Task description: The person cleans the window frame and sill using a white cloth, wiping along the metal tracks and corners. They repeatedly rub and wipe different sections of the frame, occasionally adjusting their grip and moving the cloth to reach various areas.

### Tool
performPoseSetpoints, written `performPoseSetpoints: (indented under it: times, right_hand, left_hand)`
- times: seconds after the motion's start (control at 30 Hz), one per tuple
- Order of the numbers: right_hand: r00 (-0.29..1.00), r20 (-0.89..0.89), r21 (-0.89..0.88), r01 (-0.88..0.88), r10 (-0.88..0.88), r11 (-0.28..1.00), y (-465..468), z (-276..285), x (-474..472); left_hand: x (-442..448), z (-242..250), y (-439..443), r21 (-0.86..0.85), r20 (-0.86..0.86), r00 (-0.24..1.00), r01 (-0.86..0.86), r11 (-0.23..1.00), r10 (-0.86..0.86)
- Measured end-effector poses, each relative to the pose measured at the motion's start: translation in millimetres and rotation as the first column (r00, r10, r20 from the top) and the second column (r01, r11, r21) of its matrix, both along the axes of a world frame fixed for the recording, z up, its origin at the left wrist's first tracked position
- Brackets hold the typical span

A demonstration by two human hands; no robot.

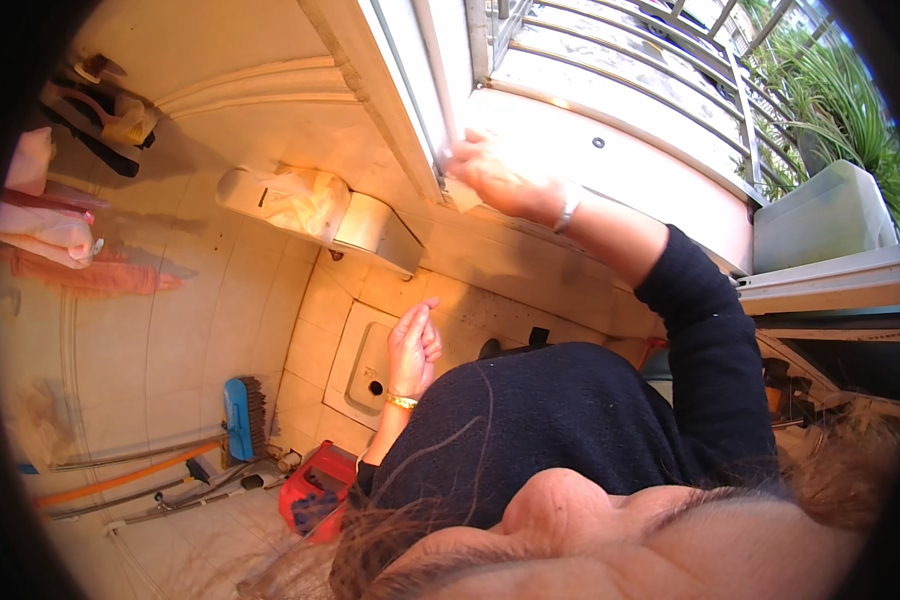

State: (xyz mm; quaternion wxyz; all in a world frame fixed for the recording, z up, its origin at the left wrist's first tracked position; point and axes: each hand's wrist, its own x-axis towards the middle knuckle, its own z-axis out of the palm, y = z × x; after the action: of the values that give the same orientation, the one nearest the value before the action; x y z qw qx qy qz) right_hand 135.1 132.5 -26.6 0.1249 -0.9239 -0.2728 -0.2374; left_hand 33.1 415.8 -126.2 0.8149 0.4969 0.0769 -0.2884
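My right hand (495, 174), with a silver bangle at its wrist, is raised to the white window frame (412, 82). Its fingers are bent around a pale piece of cloth or paper (463, 196), pressed at the lower corner of the frame; glare and blur hide the fingertips. Beside it runs the sunlit windowsill (645, 161), where a small dark ring (598, 142) lies. My left hand (414, 349), wearing a gold bracelet, hangs lower in front of my body with fingers curled together and nothing visible in them. Below it, a squat toilet (361, 375) is set in the tiled floor.
Metal bars (630, 71), green plants (825, 97) and a translucent plastic container (825, 217) stand beyond the sill. A white cistern (375, 232) with a plastic bag is on the wall. A red bucket (319, 457), blue brush (238, 420) and several poles are at lower left.
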Motion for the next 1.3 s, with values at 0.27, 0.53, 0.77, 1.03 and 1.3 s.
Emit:
performPoseSetpoints:
  times: [0.27, 0.53, 0.77, 1.03, 1.3]
  right_hand:
    - [0.995, -0.066, -0.283, 0.047, -0.069, 0.958, -37.4, -31.1, -18.7]
    - [0.995, -0.041, -0.149, 0.089, -0.096, 0.985, -62.2, 0.5, -15.2]
    - [0.983, -0.181, -0.207, -0.008, -0.030, 0.978, -39.2, 30.0, -7.5]
    - [0.993, -0.119, -0.341, -0.054, 0.014, 0.939, -30.4, 24.6, 10.3]
    - [0.997, -0.068, -0.002, -0.047, 0.047, 0.999, -25.4, 14.3, 11.1]
  left_hand:
    - [-1.2, -0.4, 4.9, -0.072, 0.056, 0.998, 0.034, 0.997, -0.030]
    - [-0.8, -3.9, 12.7, -0.040, -0.001, 1.000, 0.006, 0.999, -0.006]
    - [9.0, -3.9, -2.8, -0.056, 0.026, 0.998, 0.054, 0.997, -0.053]
    - [1.9, -5.5, -9.8, -0.048, 0.005, 0.999, 0.043, 0.998, -0.043]
    - [-2.0, -12.7, -28.5, -0.045, -0.027, 0.996, 0.080, 0.996, -0.081]
